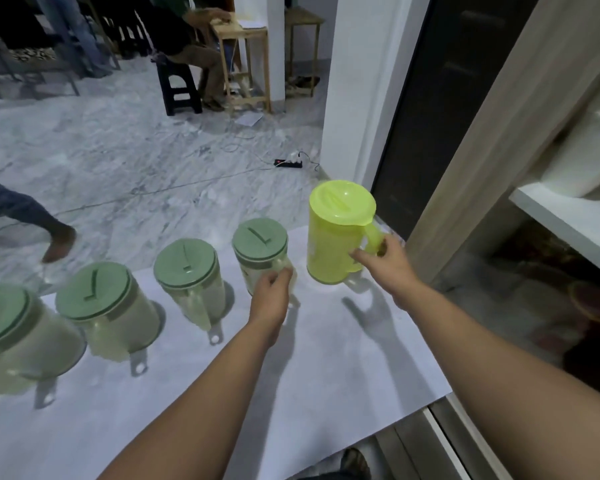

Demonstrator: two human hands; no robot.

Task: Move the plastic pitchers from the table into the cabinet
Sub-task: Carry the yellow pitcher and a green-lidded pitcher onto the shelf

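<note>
Both hands grip pitcher handles at the table's [326,358] right end.
Right hand [387,261] fingers curl around the yellow-green pitcher's [336,233] handle; left hand [271,292] fingers wrap the neighbouring clear green-lidded pitcher's [260,251] handle.

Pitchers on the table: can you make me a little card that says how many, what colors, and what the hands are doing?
pitchers on table: five
colors: one yellow pitcher; four clear ones with green lids, nearest the yellow at
row: along the table, yellow at the right end
left hand: grips the handle of the green-lid pitcher next to the yellow
right hand: grips the yellow pitcher's handle
cabinet: open, at right
</note>
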